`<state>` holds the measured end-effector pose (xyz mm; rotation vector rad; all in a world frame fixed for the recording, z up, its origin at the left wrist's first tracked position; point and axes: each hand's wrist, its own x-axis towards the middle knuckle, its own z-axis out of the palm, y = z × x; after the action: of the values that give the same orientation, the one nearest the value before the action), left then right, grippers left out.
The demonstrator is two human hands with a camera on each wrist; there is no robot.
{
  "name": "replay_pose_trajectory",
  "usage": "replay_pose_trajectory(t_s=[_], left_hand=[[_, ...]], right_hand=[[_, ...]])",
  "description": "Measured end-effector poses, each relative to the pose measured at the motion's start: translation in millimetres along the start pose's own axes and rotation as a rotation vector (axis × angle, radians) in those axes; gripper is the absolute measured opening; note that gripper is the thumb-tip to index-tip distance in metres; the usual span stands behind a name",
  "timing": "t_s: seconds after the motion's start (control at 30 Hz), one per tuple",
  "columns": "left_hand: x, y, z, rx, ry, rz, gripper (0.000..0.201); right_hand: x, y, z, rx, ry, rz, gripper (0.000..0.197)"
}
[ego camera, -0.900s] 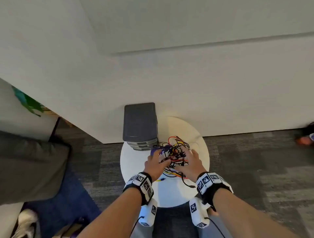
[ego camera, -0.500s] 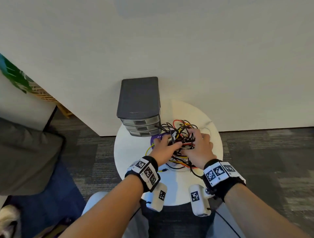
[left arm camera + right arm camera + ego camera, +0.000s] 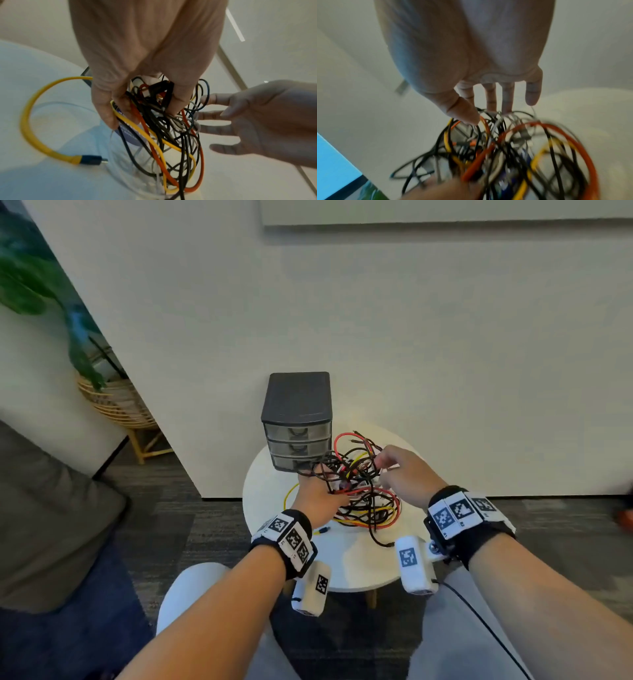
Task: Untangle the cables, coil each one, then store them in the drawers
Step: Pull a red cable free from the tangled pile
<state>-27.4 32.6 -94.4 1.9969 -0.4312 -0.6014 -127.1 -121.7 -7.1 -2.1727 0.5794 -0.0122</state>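
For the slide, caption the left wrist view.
Left hand grips a tangle of cables above a white table, one yellow cable looping free; open right hand alongside.

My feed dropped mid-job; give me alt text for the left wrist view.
The left hand grips a tangle of black, orange, yellow and white cables above the white table. The open right hand reaches in beside it; a yellow cable's plug trails loose.
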Motion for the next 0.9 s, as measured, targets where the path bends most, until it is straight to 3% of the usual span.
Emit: replay_pose_trajectory(t_s=[0.17, 0.33, 0.47, 0.53, 0.6, 0.77, 0.83, 0.9], left_hand=[[-9.6, 5.1, 0.1, 0.049, 0.096, 0.190, 0.036], [-5.5, 2.2, 9.5, 0.168, 0.072, 0.255, 0.042], [2.4, 3.6, 10.2, 0.189, 0.032, 0.256, 0.040], [7.9, 1.2, 6.9, 0.180, 0.021, 0.228, 0.042], [11.4, -1.7, 2.4, 0.204, 0.037, 0.216, 0.034], [7.3, -7.0, -0.7, 0.209, 0.078, 0.272, 0.029], [4.2, -8.9, -0.5, 0.173, 0.073, 0.306, 0.028], [-1.3, -9.5, 1.5, 0.135, 0.086, 0.355, 0.030]], right_hand=[[4.6, -19.5, -18.9, 0.014, 0.265, -0.164, 0.020], [34.4, -29.0, -16.5, -0.263, 0.116, -0.297, 0.039], [51.3, -26.2, -11.7, -0.380, 0.025, -0.362, 0.009], [55.1, -23.0, -16.0, -0.356, 0.015, -0.415, 0.009], [58.9, -18.8, -25.9, -0.206, 0.087, -0.399, 0.011], [46.9, -10.2, -45.2, 0.774, 0.158, -0.170, 0.018], [40.3, -3.5, -48.3, 0.792, 0.166, -0.143, 0.022], [35.4, 4.7, -52.3, 0.587, 0.196, -0.137, 0.023]])
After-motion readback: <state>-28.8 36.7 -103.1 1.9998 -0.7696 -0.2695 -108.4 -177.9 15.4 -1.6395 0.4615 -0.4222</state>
